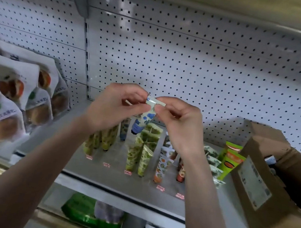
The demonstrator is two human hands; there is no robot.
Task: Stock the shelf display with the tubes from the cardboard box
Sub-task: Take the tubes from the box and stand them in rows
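A small tube with blue flowers (143, 120) hangs cap down above the shelf (110, 180). My left hand (114, 107) and my right hand (180, 121) both pinch its flat crimped top end. Below them, several tubes stand in rows on the shelf: green patterned tubes (142, 151), an orange-flowered tube (163, 165) and bright green tubes (230, 160). The open cardboard box (263, 178) sits on the shelf at the right, with something silvery showing inside.
White pouches with round food pictures (12, 95) fill the shelf section on the left. A white pegboard wall (200, 63) backs the shelf. Pink price labels (127, 172) line the shelf front. Green packages (85, 212) lie on the lower shelf.
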